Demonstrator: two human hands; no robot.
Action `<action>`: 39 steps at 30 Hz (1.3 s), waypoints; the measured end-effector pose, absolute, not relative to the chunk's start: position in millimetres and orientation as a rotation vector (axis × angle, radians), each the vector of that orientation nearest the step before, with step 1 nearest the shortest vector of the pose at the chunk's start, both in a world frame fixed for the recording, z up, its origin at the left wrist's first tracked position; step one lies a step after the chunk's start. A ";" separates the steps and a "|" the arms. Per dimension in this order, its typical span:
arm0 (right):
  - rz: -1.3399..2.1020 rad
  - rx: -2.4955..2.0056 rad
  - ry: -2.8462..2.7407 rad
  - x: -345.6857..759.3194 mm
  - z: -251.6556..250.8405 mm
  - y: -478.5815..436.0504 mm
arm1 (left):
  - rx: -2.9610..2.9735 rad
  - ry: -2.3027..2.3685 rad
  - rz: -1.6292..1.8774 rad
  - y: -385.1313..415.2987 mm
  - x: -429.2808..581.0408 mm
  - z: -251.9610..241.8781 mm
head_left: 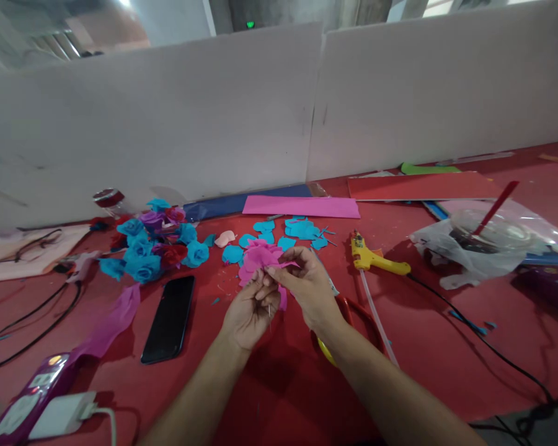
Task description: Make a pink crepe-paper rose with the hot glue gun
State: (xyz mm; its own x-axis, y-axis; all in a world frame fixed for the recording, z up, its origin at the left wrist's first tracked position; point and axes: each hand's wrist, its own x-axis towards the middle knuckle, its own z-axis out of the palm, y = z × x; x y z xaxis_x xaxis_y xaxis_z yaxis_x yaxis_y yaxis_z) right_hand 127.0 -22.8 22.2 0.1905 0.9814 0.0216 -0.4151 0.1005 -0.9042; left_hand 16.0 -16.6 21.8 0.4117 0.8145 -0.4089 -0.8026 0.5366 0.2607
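A bright pink paper flower [260, 257] is held up over the middle of the red table. My left hand [253, 313] is closed around its base, where a thin wire-like stem pokes out below the fingers. With thumb and fingers pinched, my right hand [309, 288] grips a pink paper petal [289, 264] at the flower's right side. Blue cut paper petals [302, 229] lie just behind the hands, along with one pale pink petal [225, 238]. Partly under my right forearm are scissors with red and yellow handles [360, 316].
A yellow glue gun [376, 260] with its cord lies right. Left are a black phone [168, 319], several finished paper flowers [144, 251], and a purple power strip [32, 396] with a white charger [62, 415]. A bagged cup [488, 232] stands far right; a white partition [190, 124] rises behind.
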 end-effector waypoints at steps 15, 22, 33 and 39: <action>1.288 -0.860 -0.777 125.0 21.0 -25.0 | 0.495 0.635 1.092 -20.2 18.7 16.0; 1.116 -1.004 -0.805 122.3 18.3 -24.7 | 0.675 0.778 1.261 -24.4 25.6 13.7; 1.058 -1.068 -0.761 116.2 20.1 -27.1 | 0.824 0.862 1.330 -29.7 27.2 10.8; 1.079 -1.059 -0.781 116.1 22.3 -28.2 | 0.706 0.802 1.297 -28.8 27.5 12.9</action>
